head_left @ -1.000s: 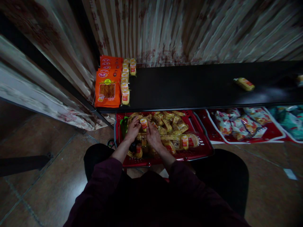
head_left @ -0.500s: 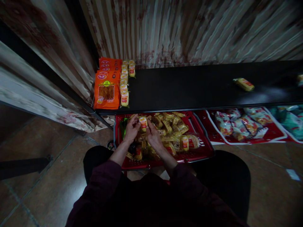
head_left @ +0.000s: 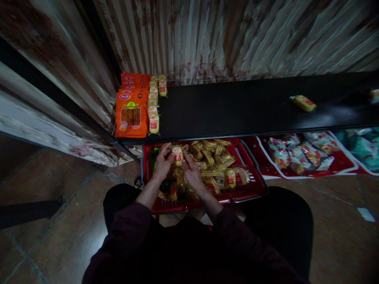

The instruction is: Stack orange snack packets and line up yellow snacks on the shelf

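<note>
Between my two hands is a small yellow wrapped snack cake (head_left: 177, 156), its label facing up. My left hand (head_left: 163, 162) grips its left side, and my right hand (head_left: 192, 172) holds the right side. Both are over a red shopping basket (head_left: 254, 191) filled with clear-wrapped yellow snacks (head_left: 208, 157). On the black shelf (head_left: 225, 106) ahead, a column of similar wrapped cakes (head_left: 153, 123) stands beside overlapping orange snack packets (head_left: 132, 114).
One more wrapped cake (head_left: 303, 103) lies alone toward the shelf's right. Under the shelf edge, a second red basket (head_left: 263, 157) holds white and red bags (head_left: 302, 159), with green packages (head_left: 364, 150) farther right. A dark metal post (head_left: 56, 92) rises at left.
The view has shifted slightly, so the shelf and its packets sit a little further left. Both hands still hold the cake over the basket, with almost no movement.
</note>
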Demonstrator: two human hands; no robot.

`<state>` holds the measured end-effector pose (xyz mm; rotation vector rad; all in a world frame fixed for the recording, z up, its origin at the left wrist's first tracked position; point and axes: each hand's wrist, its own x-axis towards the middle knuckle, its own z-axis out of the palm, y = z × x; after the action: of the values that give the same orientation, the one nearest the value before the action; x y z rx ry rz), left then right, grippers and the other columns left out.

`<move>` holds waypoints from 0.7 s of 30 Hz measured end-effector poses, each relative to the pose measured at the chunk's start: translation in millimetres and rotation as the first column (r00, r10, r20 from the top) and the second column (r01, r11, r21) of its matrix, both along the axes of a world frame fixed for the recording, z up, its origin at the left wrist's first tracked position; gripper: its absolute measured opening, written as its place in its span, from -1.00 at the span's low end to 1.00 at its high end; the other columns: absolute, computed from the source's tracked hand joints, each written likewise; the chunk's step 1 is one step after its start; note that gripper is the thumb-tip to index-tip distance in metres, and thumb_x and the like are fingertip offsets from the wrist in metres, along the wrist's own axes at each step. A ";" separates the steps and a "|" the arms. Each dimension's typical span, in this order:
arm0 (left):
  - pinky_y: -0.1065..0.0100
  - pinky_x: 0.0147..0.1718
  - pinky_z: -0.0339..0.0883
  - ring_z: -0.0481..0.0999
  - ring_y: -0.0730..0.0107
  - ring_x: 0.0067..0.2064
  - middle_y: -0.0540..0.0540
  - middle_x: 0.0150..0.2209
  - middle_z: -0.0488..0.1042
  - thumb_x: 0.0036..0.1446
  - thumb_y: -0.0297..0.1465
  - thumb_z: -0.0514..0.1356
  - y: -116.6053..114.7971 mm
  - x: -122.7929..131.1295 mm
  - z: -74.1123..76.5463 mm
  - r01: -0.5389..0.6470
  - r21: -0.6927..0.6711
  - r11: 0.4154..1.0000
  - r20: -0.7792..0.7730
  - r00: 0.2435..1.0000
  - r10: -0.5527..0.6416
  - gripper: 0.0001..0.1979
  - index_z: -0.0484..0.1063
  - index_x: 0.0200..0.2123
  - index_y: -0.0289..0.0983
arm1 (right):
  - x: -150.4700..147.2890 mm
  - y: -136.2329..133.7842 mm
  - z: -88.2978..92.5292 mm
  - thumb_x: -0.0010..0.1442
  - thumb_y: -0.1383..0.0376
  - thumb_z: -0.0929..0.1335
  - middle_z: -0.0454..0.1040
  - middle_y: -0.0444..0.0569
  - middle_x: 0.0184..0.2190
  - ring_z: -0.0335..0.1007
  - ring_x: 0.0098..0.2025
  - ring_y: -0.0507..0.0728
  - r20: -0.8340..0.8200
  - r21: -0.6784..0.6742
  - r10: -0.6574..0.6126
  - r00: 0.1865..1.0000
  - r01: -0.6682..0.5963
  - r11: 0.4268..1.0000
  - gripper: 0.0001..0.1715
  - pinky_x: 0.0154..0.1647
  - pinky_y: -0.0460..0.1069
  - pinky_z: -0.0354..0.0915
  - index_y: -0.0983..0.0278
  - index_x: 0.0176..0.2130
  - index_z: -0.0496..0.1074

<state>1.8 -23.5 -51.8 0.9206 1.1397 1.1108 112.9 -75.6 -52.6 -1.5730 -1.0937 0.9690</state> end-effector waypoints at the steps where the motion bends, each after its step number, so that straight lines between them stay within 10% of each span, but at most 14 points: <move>1: 0.27 -0.06 0.36 0.48 0.33 -0.09 -0.12 -0.12 0.50 0.01 -0.47 0.21 0.0 0.2 -0.1 0.001 -0.005 1.000 0.004 1.000 -0.001 -0.50 0.35 0.08 -0.23 | -0.3 -0.7 -0.7 0.19 0.05 0.24 0.42 -0.01 0.09 0.27 0.17 0.23 -0.055 -0.008 -0.007 0.998 0.007 1.000 -0.42 0.21 0.20 0.18 0.19 0.15 0.33; 8: 0.23 -0.01 0.34 0.46 0.29 -0.01 -0.16 -0.05 0.47 0.02 -0.46 0.21 -2.0 1.4 0.6 0.017 0.005 1.000 0.021 1.000 -0.017 -0.49 0.32 0.09 -0.23 | -5.4 -2.5 1.1 0.07 0.05 0.33 0.36 -0.02 0.13 0.39 0.01 0.20 -0.412 -0.086 -0.090 0.907 0.060 0.994 -0.33 -0.13 0.11 0.45 0.13 0.16 0.30; 21: 0.29 -0.09 0.37 0.49 0.31 -0.08 -0.13 -0.12 0.49 0.01 -0.44 0.23 -2.6 1.5 2.4 0.039 0.002 0.999 0.028 0.999 -0.039 -0.51 0.35 0.07 -0.23 | -7.4 -4.4 5.5 0.02 0.11 0.38 0.41 -0.02 0.08 0.42 -0.04 0.16 -0.516 -0.129 -0.161 0.841 0.110 0.986 -0.38 -0.15 0.08 0.44 0.11 0.10 0.36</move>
<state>3.3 -26.0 -49.3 0.9219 1.0943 1.0898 105.5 -79.9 -47.1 -1.3174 -0.5494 1.2714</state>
